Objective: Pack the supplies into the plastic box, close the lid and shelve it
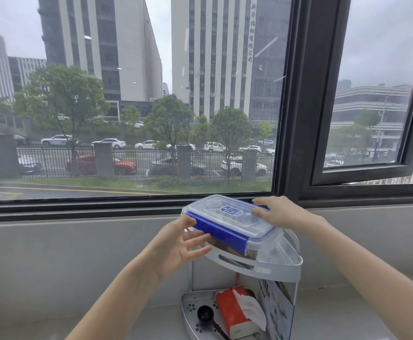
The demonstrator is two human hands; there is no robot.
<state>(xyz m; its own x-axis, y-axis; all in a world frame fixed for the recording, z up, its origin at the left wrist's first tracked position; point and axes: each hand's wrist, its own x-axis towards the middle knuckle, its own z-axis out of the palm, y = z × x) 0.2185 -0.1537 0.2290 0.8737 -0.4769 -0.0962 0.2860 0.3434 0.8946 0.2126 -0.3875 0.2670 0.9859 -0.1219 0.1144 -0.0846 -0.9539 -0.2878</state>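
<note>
Resting, seemingly, on shelf [271,265]: box [227,223].

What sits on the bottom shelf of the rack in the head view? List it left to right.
Black scoop → red tissue pack → printed packet standing at the right edge.

You're looking at white vertical Chinese characters running down the tall grey building [249,33] outside the window, seemingly reading 新华招标有限公司, while the blue label [231,210] on the plastic box's lid [227,212] is showing print too small to read.
</note>
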